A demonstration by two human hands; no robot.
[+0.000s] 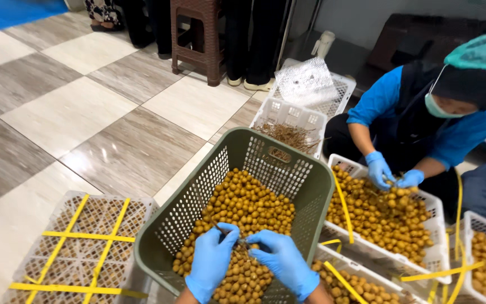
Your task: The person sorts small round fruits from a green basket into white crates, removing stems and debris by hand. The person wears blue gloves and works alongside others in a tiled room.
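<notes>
A green perforated basket (310, 186) stands in front of me, tilted and heaped with small round yellow-brown fruits (243, 205). Both my hands wear blue gloves and meet over the heap near the basket's near side. My left hand (210, 262) pinches a thin dark stem with a fruit on it. My right hand (283, 260) grips the same stem's other end, its fingertips touching the left hand's.
A white crate (434, 247) of the same fruits lies to the right, where a co-worker's blue-gloved hands (389, 173) work. Behind the basket, a white crate (288, 115) holds bare twigs. A strapped white crate (85, 242) sits at left. Brown stool (198, 34) stands on the tiled floor.
</notes>
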